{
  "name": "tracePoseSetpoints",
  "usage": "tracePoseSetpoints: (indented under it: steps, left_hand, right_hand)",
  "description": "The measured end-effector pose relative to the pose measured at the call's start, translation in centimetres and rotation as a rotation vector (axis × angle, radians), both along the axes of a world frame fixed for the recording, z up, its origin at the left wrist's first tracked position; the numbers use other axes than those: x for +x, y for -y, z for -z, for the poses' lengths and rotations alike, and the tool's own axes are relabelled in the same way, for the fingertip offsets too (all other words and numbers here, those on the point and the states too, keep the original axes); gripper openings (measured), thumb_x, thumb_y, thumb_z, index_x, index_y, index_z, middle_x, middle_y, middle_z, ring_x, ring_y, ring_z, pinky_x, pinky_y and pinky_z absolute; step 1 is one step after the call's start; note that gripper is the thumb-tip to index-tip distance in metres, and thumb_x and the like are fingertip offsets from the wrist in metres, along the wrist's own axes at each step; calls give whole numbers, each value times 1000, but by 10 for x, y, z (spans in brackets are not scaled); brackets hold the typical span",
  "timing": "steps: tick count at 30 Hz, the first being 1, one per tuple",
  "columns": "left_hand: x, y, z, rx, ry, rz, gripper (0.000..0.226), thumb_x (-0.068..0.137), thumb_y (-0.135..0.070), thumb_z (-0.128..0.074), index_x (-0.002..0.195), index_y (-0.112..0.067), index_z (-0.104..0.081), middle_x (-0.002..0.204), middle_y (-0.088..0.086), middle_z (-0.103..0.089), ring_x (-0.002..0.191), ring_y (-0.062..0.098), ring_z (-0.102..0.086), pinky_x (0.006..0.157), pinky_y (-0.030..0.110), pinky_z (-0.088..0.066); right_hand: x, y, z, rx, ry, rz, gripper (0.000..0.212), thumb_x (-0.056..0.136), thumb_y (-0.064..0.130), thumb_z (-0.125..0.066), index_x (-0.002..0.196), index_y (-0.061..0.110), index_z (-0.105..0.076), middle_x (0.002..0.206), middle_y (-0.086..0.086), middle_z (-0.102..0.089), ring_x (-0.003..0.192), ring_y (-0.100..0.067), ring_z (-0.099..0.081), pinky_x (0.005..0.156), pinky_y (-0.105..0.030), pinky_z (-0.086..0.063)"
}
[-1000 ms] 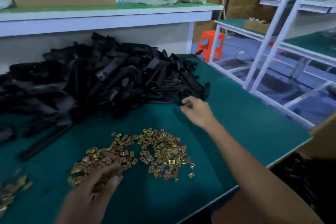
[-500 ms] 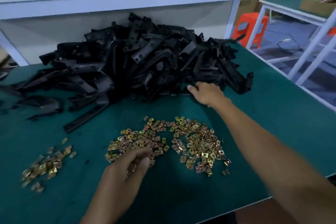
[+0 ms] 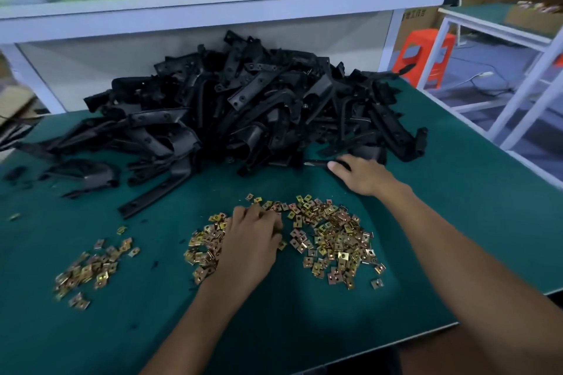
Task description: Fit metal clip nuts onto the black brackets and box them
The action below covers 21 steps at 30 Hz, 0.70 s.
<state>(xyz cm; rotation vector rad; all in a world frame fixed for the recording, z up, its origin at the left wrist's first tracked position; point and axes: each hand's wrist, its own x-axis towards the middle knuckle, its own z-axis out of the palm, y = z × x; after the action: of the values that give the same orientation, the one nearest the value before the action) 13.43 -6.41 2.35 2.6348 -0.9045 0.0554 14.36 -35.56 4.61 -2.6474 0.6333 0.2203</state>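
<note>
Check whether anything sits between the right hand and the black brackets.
Nothing visible does. The right hand touches a black bracket at the near edge of the bracket pile; whether it grips it is unclear.

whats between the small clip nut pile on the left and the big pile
Head view: just bare green mat with a few dark specks between the small clip nut pile and the big pile.

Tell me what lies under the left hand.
The left hand rests on the large pile of metal clip nuts; nuts show around it. Whether it grips one is hidden.
</note>
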Motion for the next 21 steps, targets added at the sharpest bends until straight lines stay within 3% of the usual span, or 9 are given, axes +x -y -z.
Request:
tracePoseSetpoints:
  steps: [3, 5, 7, 9, 11, 13, 16, 19, 21]
  left_hand:
    - [-4, -6, -10, -176, -63, -27, 6, 96, -29, -64, 102, -27, -65, 98, -17, -65, 92, 4, -54, 89, 25, -45]
    - [-11, -13, -18, -315, -170, -77, 4, 96, -29, -65, 99, -32, -64, 89, -24, -64, 83, -7, -58, 76, 9, -45]
    - [-17, -21, -25, -455, -296, -116, 9, 96, -30, -65, 95, -39, -63, 86, -23, -66, 85, -10, -60, 67, 4, -43]
    - [-22, -30, -32, -583, -393, -117, 14, 97, -29, -62, 96, -42, -66, 86, -19, -67, 70, -5, -61, 59, 7, -44]
    - [-25, -37, -38, -676, -464, -109, 22, 100, -28, -58, 104, -47, -68, 85, -9, -65, 63, -1, -57, 56, 9, -43]
    - [-28, -44, -42, -753, -509, -119, 22, 101, -28, -58, 111, -47, -66, 96, -14, -67, 80, -1, -63, 67, 6, -46]
    - [-34, -49, -47, -861, -577, -124, 23, 102, -25, -57, 100, -44, -69, 85, -19, -67, 78, -1, -60, 70, 11, -47]
    - [-40, -52, -51, -883, -596, -103, 26, 104, -20, -52, 98, -40, -67, 72, -15, -59, 68, 2, -53, 65, 16, -46]
    - [-45, -55, -52, -913, -623, -108, 23, 103, -15, -53, 101, -32, -69, 78, -14, -65, 73, 2, -56, 70, 17, -48]
  right_hand:
    - [6, -11, -13, 71, -30, 41, 79, 88, 88, -21, 124, 27, -54, 119, -6, -63, 86, -29, -72, 80, -41, -58]
    - [7, -17, -18, 213, 19, 101, 70, 91, 82, -32, 110, 20, -59, 101, -5, -68, 71, -22, -75, 78, -40, -63]
    - [2, -24, -20, 470, 157, 197, 40, 100, 53, -55, 101, 15, -65, 97, -10, -71, 68, -17, -74, 75, -37, -65]
    - [-14, -31, -25, 694, 321, 295, 8, 99, 17, -63, 93, 14, -68, 101, -13, -70, 72, -19, -74, 71, -36, -64]
    - [-42, -42, -32, 818, 449, 329, 17, 97, 1, -61, 96, 19, -63, 105, -15, -65, 76, -27, -73, 78, -43, -62]
    - [-79, -58, -36, 915, 502, 270, 33, 98, 0, -61, 108, 31, -54, 106, -17, -65, 72, -25, -71, 78, -47, -62]
    - [-134, -97, -30, 994, 475, 188, 63, 99, 7, -62, 123, 60, -37, 105, -4, -75, 73, -17, -70, 69, -38, -60]
    - [-164, -142, -8, 1054, 460, 170, 46, 103, 5, -54, 135, 38, -47, 90, 4, -74, 66, -18, -64, 60, -31, -56]
    - [-174, -167, 3, 1127, 450, 195, 42, 105, 5, -51, 130, 39, -54, 85, -2, -73, 62, -22, -62, 54, -33, -56]
